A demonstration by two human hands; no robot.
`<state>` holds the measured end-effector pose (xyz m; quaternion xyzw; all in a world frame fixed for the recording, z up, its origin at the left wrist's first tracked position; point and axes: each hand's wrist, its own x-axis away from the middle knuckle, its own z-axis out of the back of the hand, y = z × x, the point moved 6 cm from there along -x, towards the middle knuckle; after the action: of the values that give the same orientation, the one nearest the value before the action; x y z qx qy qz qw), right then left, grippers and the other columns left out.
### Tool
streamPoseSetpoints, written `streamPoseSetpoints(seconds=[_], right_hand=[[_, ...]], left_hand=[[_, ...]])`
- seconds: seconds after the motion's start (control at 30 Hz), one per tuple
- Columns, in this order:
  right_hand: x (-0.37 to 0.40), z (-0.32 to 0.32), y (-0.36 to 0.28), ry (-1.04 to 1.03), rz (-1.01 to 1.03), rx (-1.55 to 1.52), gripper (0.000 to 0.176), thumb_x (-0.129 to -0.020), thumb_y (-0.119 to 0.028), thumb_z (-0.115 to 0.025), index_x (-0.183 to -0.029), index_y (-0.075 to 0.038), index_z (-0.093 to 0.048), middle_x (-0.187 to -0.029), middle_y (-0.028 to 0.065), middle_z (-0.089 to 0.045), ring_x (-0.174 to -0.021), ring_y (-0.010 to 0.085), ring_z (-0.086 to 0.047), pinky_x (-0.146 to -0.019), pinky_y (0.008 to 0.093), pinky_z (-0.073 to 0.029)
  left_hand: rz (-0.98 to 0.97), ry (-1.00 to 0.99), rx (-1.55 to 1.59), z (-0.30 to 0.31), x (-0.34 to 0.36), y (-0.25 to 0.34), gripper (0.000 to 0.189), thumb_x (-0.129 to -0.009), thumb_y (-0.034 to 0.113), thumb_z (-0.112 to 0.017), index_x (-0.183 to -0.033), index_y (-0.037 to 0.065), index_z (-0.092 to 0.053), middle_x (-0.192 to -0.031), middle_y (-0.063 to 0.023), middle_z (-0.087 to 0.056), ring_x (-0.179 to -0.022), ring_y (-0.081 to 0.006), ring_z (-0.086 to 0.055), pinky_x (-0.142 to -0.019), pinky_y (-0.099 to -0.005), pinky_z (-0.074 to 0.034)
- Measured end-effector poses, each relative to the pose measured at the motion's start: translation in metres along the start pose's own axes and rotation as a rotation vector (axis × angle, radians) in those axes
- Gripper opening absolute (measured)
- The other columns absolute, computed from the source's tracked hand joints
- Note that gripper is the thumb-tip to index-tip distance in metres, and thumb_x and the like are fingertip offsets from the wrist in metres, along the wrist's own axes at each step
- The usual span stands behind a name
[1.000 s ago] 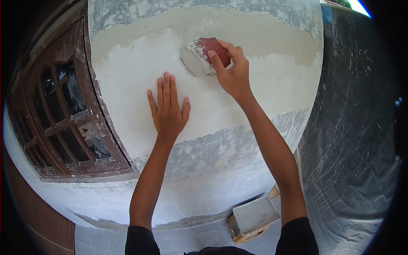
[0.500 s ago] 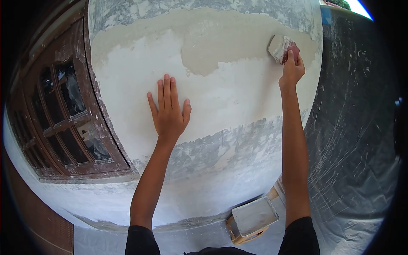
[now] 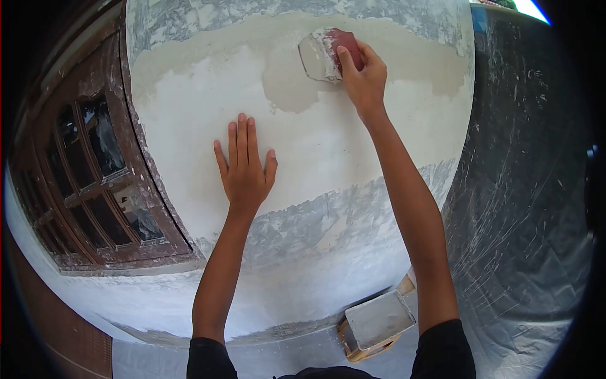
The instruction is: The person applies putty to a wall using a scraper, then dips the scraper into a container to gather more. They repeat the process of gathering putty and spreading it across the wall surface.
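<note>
My right hand (image 3: 364, 76) grips the dark red handle of a putty knife (image 3: 320, 57), thumb on the near side. Its wide blade, smeared with pale putty, lies against the upper part of the wall (image 3: 315, 145). A beige band of damp-looking putty (image 3: 416, 60) runs across there, with a patch dipping lower just left of the blade. My left hand (image 3: 245, 174) rests flat on the whitish surface further down and to the left, fingers stretched out, holding nothing.
A brown wooden window (image 3: 104, 180) with dark panes, its frame splashed with white, is at the left. Down by the wall's foot, a tray of grey putty (image 3: 379, 320) sits on a wooden stool (image 3: 372, 350). Dark plastic sheeting (image 3: 524, 158) hangs at the right.
My right hand has swept the putty knife leftward and slightly up across the wall, from near its right edge toward the middle. The left hand stays flat on the wall.
</note>
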<state>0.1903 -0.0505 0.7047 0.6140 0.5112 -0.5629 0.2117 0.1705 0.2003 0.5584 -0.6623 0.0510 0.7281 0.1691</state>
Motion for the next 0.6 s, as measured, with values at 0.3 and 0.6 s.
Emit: streamPoseSetpoints(seconds=[0.3, 0.6], right_hand=[[-0.026, 0.117, 0.049, 0.439, -0.297, -0.265, 0.034, -0.098, -0.013, -0.069, -0.127, 0.005, -0.063, -0.113, 0.008, -0.07, -0.097, 0.0127, -0.066, -0.083, 0.0276, -0.054], [0.06, -0.015, -0.038, -0.158, 0.17, 0.005, 0.031, -0.094, -0.021, -0.075, -0.12, -0.004, -0.071, -0.1, 0.0146, -0.07, -0.094, 0.0213, -0.069, -0.083, 0.0342, -0.055]], left_hand=[[0.014, 0.003, -0.022, -0.003, 0.0, 0.003, 0.072, -0.097, 0.031, -0.056, -0.159, 0.003, -0.033, -0.165, -0.0125, -0.034, -0.154, -0.0276, -0.028, -0.125, -0.0558, -0.012], [-0.005, 0.011, -0.011, 0.0, 0.001, 0.001, 0.072, -0.097, 0.031, -0.056, -0.158, 0.002, -0.034, -0.165, -0.0128, -0.035, -0.154, -0.0282, -0.03, -0.125, -0.0552, -0.012]])
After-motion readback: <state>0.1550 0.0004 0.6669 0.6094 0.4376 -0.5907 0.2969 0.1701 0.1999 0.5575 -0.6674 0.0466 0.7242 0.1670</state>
